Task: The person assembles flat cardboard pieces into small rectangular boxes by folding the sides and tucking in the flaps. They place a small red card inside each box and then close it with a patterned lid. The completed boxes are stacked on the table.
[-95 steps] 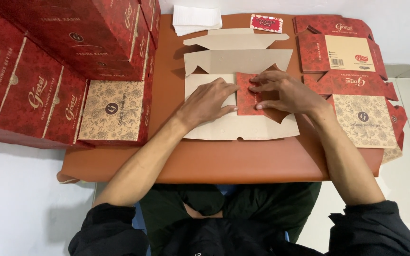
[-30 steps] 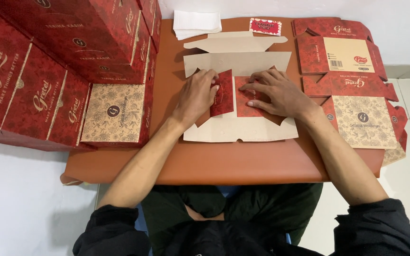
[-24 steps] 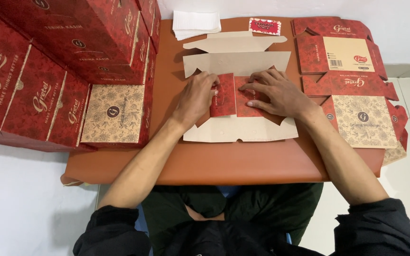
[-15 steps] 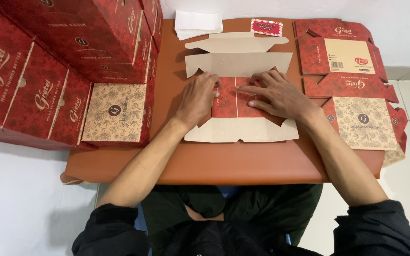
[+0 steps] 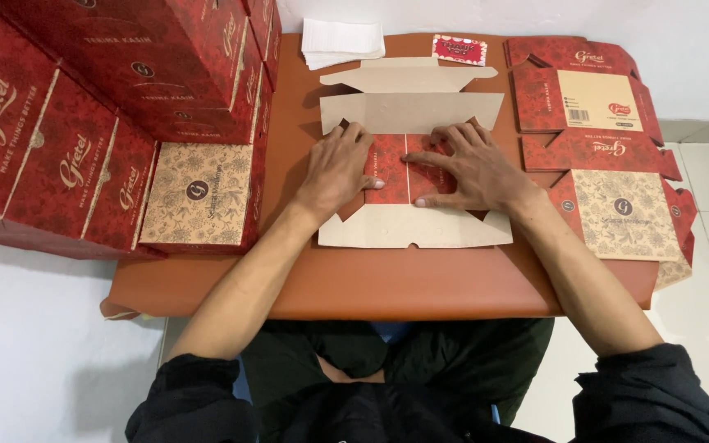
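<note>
Head view looks straight down on our two hands pressing a flat carton blank (image 5: 414,226) that lies in the middle of the orange table (image 5: 387,283). Our left hand (image 5: 336,166) rests open, palm down, on the blank's left red flap, and our right hand (image 5: 469,166) is spread flat on the right red flap (image 5: 389,168); neither grips anything. The two flaps are folded in and meet at a seam in the middle of the blank.

We judge the main risk is the flaps springing back up if either palm lifts, since only pressure holds them down. Uneven pushing could also crease the cardboard off its score line, or skid the blank toward the far edge of the table.

Left of the blank stands a stack of finished red boxes (image 5: 108,107); right of it lies a pile of flat printed blanks (image 5: 609,156), and beyond it some white paper (image 5: 342,41) and a small red card (image 5: 459,49). Our hands cover most of the flaps, so we cannot tell whether any tab has locked. The stack of boxes is cut off at the frame's edge.
</note>
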